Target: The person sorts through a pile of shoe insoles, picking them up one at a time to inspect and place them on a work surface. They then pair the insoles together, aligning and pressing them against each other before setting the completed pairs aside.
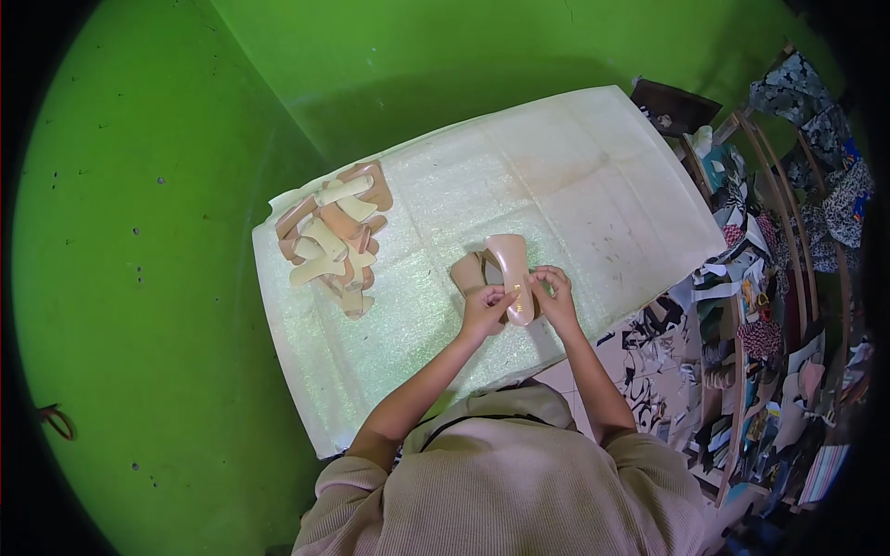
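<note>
In front of my body, a glossy beige shoe insole (509, 260) with small gold lettering near its lower end lies at a slant. My left hand (486, 309) grips its lower left edge, with the thumb resting on the lettered part. On the other side, my right hand (555, 293) is closed, with thumb and fingertips pinching the insole's right edge. Beneath and to the left of it lies a second, darker beige sole piece (468, 272), partly covered by the insole and my left hand.
A pile of beige and cream insole pieces (338, 227) lies at the left of the white-covered table (575, 157). Green walls (417, 42) border the table's left and back. On the right, a wooden rack (739, 398) is crammed with scraps, and cut scraps (649, 338) litter the floor.
</note>
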{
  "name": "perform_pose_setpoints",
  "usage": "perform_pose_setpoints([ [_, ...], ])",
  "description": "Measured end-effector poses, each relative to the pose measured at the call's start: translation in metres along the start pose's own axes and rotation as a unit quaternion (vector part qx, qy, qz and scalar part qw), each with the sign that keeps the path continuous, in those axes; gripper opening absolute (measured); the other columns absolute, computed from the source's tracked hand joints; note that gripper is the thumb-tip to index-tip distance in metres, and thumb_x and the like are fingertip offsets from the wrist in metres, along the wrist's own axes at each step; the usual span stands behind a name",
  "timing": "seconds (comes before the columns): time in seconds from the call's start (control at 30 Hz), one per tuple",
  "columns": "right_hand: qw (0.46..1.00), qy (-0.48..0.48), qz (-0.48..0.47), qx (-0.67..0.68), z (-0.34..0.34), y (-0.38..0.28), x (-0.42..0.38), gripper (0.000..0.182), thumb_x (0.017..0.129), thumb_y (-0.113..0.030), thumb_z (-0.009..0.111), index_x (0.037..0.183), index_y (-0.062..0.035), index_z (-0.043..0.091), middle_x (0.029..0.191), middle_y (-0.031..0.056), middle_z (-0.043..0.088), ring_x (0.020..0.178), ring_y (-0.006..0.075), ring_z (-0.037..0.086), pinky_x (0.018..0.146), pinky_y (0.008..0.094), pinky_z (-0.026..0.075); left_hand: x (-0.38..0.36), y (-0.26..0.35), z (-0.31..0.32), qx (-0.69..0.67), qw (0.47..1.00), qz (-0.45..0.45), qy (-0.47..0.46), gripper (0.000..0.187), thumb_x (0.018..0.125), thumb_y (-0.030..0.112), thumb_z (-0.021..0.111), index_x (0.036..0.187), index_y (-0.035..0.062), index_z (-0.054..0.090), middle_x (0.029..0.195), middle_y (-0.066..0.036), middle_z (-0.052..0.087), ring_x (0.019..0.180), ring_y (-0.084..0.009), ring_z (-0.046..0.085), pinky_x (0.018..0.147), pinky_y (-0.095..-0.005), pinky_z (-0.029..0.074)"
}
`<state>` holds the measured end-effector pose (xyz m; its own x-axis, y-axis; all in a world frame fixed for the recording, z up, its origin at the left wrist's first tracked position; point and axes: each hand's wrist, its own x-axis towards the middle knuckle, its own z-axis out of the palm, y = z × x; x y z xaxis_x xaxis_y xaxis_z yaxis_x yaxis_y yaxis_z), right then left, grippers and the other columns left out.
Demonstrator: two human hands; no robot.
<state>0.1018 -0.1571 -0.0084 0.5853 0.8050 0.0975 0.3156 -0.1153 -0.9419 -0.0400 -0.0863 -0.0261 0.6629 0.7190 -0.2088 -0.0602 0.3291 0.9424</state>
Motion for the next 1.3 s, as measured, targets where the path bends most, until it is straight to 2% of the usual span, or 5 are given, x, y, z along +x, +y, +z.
perform_pose_setpoints([
  [0.23, 0.997, 0.014, -0.01, -0.077, -0.004, 0.019, 0.007, 0.012, 0.076, -0.015, 0.068, 0.082, -0.0049, 0.065, 0.103, 0.0098, 0.054, 0.104, 0.0244, 0.045, 0.093, 0.0353, 0.032, 0.002, -0.006, 0.004, 0.105, 0.994, 0.029, 0.005, 0.026, 0.08, 0.012, 0.066, 0.101, -0.0024, 0.058, 0.092, -0.006, 0.061, 0.075, -0.0083, 0.056, 0.068, -0.0213, 0.046],
  [0.43, 0.988, -0.028, 0.041, -0.149, -0.009, 0.038, 0.019, 0.015, 0.073, -0.019, 0.07, 0.082, -0.0069, 0.067, 0.109, 0.0118, 0.051, 0.113, 0.0274, 0.034, 0.098, 0.0379, 0.023, -0.003, 0.0, -0.008, 0.381, 0.89, 0.226, 0.108, 0.043, 0.076, 0.015, 0.067, 0.113, 0.0011, 0.048, 0.108, -0.016, 0.048, 0.1, -0.0264, 0.049, 0.084, -0.0333, 0.042],
  [0.83, 0.98, -0.06, 0.007, -0.19, 0.005, 0.072, 0.033, 0.016, 0.07, -0.026, 0.069, 0.076, -0.0115, 0.068, 0.108, 0.0153, 0.051, 0.114, 0.0322, 0.036, 0.104, 0.042, 0.017, 0.001, 0.012, -0.005, 0.561, 0.792, 0.238, 0.032, 0.051, 0.076, 0.016, 0.062, 0.123, 0.0064, 0.045, 0.124, -0.019, 0.04, 0.107, -0.0371, 0.046, 0.09, -0.0395, 0.041],
  [1.13, 0.971, -0.057, 0.014, -0.232, 0.006, 0.043, 0.023, 0.014, 0.072, -0.021, 0.066, 0.078, -0.0089, 0.065, 0.118, 0.0164, 0.044, 0.127, 0.0407, 0.019, 0.099, 0.0646, 0.007, 0.004, 0.009, 0.0, 0.64, 0.742, 0.199, -0.024, 0.052, 0.075, 0.022, 0.063, 0.125, 0.0154, 0.047, 0.128, -0.014, 0.041, 0.102, -0.0337, 0.049, 0.086, -0.0412, 0.045],
  [1.3, 0.959, -0.051, 0.004, -0.279, 0.007, 0.027, 0.02, 0.015, 0.074, -0.02, 0.063, 0.082, -0.0069, 0.06, 0.118, 0.017, 0.044, 0.126, 0.0406, 0.022, 0.099, 0.0643, 0.007, 0.008, 0.006, 0.0, 0.664, 0.718, 0.206, -0.031, 0.045, 0.076, 0.026, 0.063, 0.119, 0.0165, 0.053, 0.126, -0.011, 0.045, 0.099, -0.0309, 0.05, 0.083, -0.0404, 0.046],
])
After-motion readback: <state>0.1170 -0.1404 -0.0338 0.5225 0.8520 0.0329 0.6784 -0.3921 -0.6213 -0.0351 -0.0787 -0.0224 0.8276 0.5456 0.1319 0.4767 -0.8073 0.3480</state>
